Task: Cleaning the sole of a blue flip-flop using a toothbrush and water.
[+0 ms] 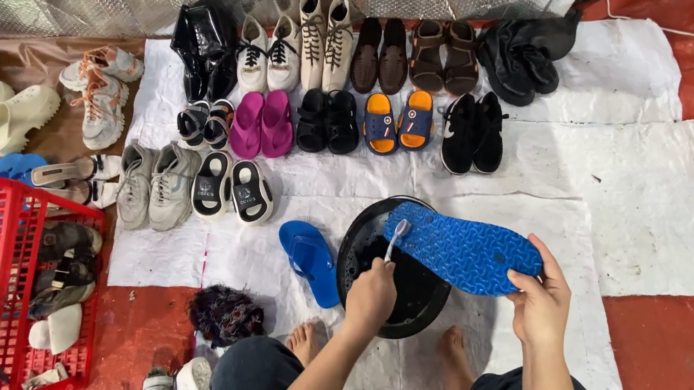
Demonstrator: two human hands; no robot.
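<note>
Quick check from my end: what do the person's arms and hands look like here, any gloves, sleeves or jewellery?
Both hands are bare: no gloves on the left hand or the right hand. Both forearms are uncovered up to the bottom edge of the picture, with no sleeves showing. No watch, bracelet or ring is visible. Dark trousers cover the knees, and the feet are bare.

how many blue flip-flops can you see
2: one blue flip-flop sole-up in the right hand over the black basin, its mate flat on the white sheet left of the basin. Others may be hidden.
</note>
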